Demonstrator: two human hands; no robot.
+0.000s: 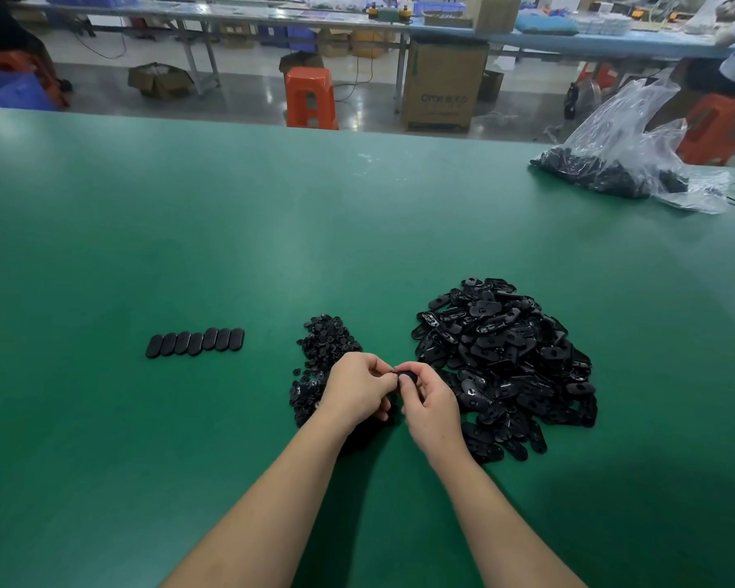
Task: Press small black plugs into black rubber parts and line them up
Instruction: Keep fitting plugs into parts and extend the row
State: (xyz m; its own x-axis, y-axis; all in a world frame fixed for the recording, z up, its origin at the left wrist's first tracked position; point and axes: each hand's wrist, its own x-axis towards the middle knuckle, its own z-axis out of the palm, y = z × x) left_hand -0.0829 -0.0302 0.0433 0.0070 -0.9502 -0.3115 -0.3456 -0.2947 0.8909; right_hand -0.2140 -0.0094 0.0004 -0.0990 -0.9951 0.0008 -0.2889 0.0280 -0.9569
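Head view: left hand and right hand are meeting fingertip to fingertip, both pinching 1 black rubber part. Plug pile is lying behind the left hand, parts heap beside the right, and 7 finished pieces are sitting lined up far left.

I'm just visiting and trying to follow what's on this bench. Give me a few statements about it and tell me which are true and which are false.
1. Both hands, left hand and right hand, hold one black rubber part between them. True.
2. The row of finished parts lies to the right of the hands. False: it lies to their left, on the green table.
3. The big pile of rubber parts sits right of the hands. True.
4. The pile of small plugs is inside a box. False: it lies loose on the table.
5. The plastic bag is empty. False: it holds black pieces.
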